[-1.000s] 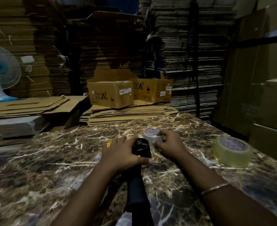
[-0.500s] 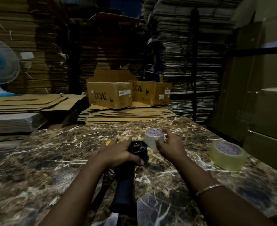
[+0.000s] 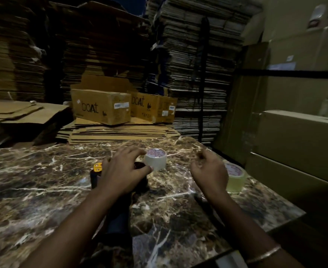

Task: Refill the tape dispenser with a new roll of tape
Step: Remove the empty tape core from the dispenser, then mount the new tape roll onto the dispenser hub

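A black tape dispenser (image 3: 94, 178) with a yellow part lies on the marble table (image 3: 43, 190), handle toward me. My left hand (image 3: 122, 175) lies over its head with fingers spread, thumb close to a small whitish tape roll (image 3: 155, 159) that stands free on the table. My right hand (image 3: 210, 174) hovers farther right, fingers apart and empty, just in front of a larger clear tape roll (image 3: 236, 178), which it partly hides. Most of the dispenser's head is hidden under my left hand.
Two "boat" cardboard boxes (image 3: 101, 106) sit on flattened cardboard beyond the table's far edge. Tall stacks of flat cardboard (image 3: 188, 55) fill the background. Large cartons (image 3: 294, 142) stand close to the table's right side.
My right hand let go of the small whitish roll and moved right toward the larger clear roll. My left hand loosened from its grip on the dispenser and spread its fingers.
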Action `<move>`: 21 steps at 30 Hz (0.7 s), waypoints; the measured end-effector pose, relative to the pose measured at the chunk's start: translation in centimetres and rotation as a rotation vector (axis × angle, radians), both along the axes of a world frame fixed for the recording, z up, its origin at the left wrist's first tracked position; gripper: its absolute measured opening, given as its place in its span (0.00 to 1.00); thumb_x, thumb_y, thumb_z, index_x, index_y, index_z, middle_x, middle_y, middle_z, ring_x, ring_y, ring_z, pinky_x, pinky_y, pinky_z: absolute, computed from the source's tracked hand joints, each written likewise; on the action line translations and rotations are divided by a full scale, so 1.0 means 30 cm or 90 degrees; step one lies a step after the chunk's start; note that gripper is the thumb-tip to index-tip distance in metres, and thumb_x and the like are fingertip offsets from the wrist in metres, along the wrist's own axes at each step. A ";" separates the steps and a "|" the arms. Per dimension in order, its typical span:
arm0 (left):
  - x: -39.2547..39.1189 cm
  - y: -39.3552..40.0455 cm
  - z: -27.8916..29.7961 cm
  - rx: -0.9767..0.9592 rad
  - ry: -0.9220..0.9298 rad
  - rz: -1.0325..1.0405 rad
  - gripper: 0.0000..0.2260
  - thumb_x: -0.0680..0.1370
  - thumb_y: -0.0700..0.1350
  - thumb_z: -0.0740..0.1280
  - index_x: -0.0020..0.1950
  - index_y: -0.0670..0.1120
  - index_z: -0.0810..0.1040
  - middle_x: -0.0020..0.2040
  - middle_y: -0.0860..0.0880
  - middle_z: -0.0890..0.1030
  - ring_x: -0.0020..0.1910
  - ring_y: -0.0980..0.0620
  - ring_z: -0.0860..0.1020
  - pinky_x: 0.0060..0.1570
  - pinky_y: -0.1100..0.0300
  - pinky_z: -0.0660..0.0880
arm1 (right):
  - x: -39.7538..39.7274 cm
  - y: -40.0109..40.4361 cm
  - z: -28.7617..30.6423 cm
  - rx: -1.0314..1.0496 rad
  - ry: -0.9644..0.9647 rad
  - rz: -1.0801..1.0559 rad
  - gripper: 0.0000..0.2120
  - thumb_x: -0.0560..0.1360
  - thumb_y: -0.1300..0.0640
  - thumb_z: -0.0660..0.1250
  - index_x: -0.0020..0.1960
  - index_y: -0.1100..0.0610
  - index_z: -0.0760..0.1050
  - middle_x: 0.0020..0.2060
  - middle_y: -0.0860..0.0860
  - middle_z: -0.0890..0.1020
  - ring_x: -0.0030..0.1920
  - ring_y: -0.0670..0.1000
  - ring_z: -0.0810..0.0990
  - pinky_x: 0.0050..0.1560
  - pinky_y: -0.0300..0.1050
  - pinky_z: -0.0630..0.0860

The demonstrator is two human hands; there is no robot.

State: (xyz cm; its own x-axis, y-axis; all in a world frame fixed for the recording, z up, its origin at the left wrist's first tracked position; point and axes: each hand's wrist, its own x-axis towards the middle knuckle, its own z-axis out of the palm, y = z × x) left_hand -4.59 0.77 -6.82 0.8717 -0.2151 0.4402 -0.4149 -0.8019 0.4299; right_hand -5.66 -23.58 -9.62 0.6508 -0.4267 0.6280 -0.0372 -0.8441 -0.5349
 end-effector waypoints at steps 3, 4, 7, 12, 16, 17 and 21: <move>-0.003 -0.008 -0.005 0.065 -0.019 0.013 0.31 0.70 0.68 0.60 0.71 0.59 0.71 0.75 0.55 0.69 0.75 0.50 0.64 0.71 0.38 0.59 | -0.044 -0.077 -0.029 -0.102 0.066 -0.117 0.17 0.71 0.49 0.68 0.57 0.54 0.81 0.54 0.53 0.82 0.55 0.57 0.78 0.53 0.51 0.74; -0.005 -0.009 -0.005 0.081 -0.029 0.014 0.32 0.69 0.69 0.58 0.71 0.59 0.71 0.74 0.55 0.70 0.75 0.50 0.64 0.71 0.38 0.59 | -0.053 -0.096 -0.039 -0.132 0.088 -0.159 0.17 0.70 0.48 0.68 0.56 0.54 0.81 0.53 0.54 0.82 0.54 0.58 0.78 0.54 0.51 0.74; -0.009 -0.008 -0.009 0.108 -0.053 0.012 0.38 0.65 0.72 0.51 0.71 0.59 0.72 0.73 0.57 0.71 0.75 0.52 0.64 0.72 0.38 0.57 | -0.074 -0.125 -0.048 -0.157 0.180 -0.225 0.21 0.70 0.45 0.67 0.60 0.54 0.78 0.57 0.54 0.81 0.58 0.58 0.76 0.57 0.51 0.72; -0.002 -0.003 -0.017 0.085 -0.062 0.016 0.31 0.69 0.68 0.57 0.69 0.58 0.74 0.72 0.56 0.73 0.74 0.51 0.66 0.71 0.37 0.57 | -0.076 -0.129 -0.037 -0.140 0.258 -0.248 0.20 0.70 0.45 0.67 0.59 0.50 0.79 0.59 0.50 0.82 0.62 0.56 0.75 0.58 0.48 0.72; -0.008 -0.005 -0.013 0.056 -0.068 0.015 0.32 0.67 0.68 0.55 0.67 0.58 0.76 0.70 0.56 0.74 0.73 0.51 0.67 0.70 0.36 0.58 | -0.083 -0.126 -0.024 -0.135 0.236 -0.229 0.14 0.71 0.49 0.67 0.54 0.50 0.81 0.53 0.49 0.84 0.59 0.56 0.77 0.55 0.48 0.73; -0.011 -0.006 -0.011 0.042 -0.073 0.013 0.33 0.66 0.69 0.53 0.66 0.57 0.77 0.69 0.56 0.75 0.73 0.51 0.67 0.70 0.35 0.59 | -0.085 -0.121 -0.023 -0.134 0.223 -0.216 0.14 0.71 0.50 0.68 0.55 0.50 0.81 0.54 0.49 0.84 0.59 0.56 0.76 0.55 0.48 0.72; -0.018 -0.004 -0.002 -0.014 -0.100 0.008 0.33 0.66 0.67 0.54 0.64 0.55 0.79 0.67 0.55 0.78 0.70 0.52 0.71 0.68 0.41 0.61 | -0.092 -0.083 -0.030 -0.081 0.076 -0.091 0.18 0.73 0.57 0.71 0.62 0.52 0.80 0.57 0.51 0.83 0.61 0.56 0.74 0.56 0.50 0.74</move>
State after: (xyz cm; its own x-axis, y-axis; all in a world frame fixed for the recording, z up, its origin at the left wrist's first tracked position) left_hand -5.15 0.65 -6.88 0.7947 -0.1931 0.5755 -0.4680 -0.7987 0.3782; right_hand -8.42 -26.08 -10.52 0.6620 -0.4427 0.6048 -0.2187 -0.8859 -0.4091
